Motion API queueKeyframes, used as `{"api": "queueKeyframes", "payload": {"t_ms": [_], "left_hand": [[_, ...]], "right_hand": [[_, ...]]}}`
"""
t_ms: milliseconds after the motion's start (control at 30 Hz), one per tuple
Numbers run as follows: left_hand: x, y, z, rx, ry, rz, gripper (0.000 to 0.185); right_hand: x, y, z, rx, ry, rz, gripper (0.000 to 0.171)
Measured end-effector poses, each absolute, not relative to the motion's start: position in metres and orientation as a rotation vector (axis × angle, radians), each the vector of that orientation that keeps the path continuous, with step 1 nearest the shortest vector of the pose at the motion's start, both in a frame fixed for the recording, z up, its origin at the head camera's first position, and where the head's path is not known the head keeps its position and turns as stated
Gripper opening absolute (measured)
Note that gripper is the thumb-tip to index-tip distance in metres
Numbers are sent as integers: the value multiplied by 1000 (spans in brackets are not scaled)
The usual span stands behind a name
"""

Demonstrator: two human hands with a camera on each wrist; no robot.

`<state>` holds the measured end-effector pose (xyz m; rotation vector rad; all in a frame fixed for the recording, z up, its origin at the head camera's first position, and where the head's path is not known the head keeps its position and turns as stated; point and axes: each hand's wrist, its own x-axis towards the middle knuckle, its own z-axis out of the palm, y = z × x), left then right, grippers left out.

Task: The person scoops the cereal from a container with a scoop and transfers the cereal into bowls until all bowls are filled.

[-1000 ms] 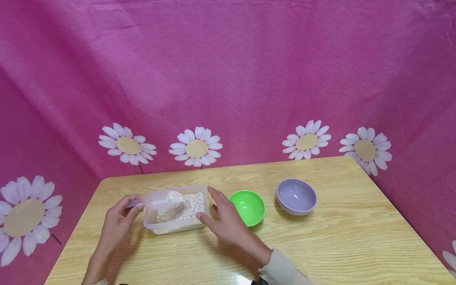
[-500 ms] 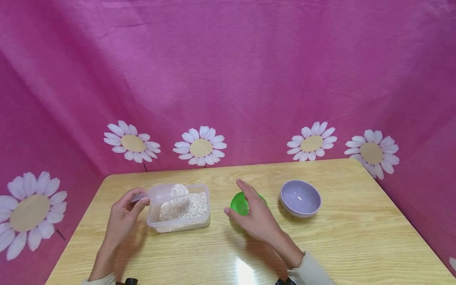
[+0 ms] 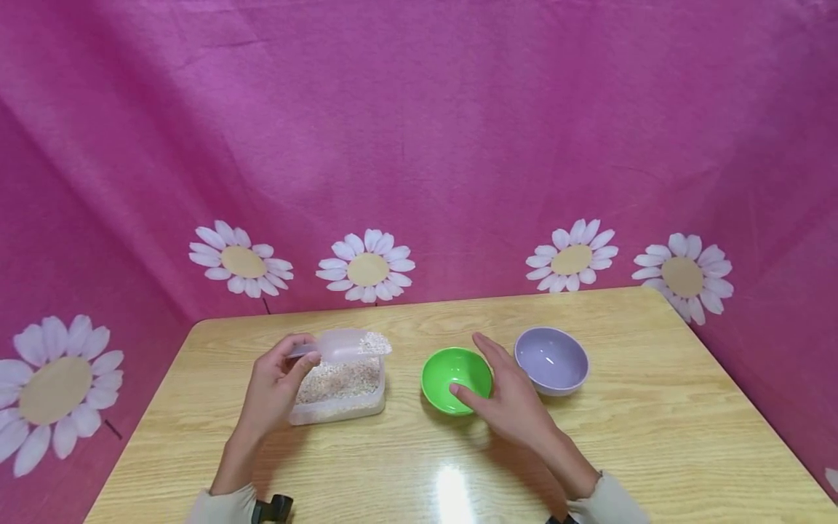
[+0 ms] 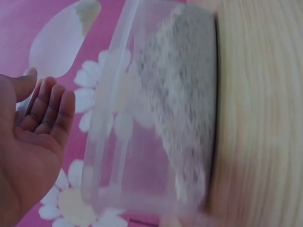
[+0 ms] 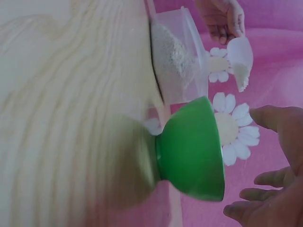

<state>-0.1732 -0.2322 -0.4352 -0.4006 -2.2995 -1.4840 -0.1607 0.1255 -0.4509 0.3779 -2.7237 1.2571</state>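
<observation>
My left hand grips the handle of a translucent plastic scoop, with white oat-like flakes heaped at its tip. In the left wrist view the scoop is up above the rim of a clear plastic tub partly filled with flakes. Toward the middle of the table is a green bowl with nothing inside. My right hand is spread at the bowl's right side, thumb over its near rim in the head view. From the right wrist view, its fingers stand apart from the green bowl.
A lilac bowl stands right of the green one, behind my right hand. Under everything is a wood-grain table. A pink curtain printed with daisies hangs along the back and sides.
My left hand has raised the loaded scoop out of the tub and moved it rightward. My right hand has left the tub's right side and shifted right, to the green bowl.
</observation>
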Motion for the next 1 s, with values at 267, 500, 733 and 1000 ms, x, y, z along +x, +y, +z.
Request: {"api": "queueKeyframes", "payload": {"t_ms": [267,500,733,1000], "left_hand": [[-184,-204,-433,-457,-2317,-1505,12],[-191,-188,-435,-481,-2367,-1492,13],[-188,-174,-439,-491,-2435,-1481,12],[-188,-162,-444,-554,-2481,-1466,9]], "right_hand": [[-163,136,-458,386,-2725,1279,88],[-164,139,-468,367,-2788,1316,96],[-160,139,-477,374,-2818,1346,105],[-159,141,-478,326,-2838,1385,114]]}}
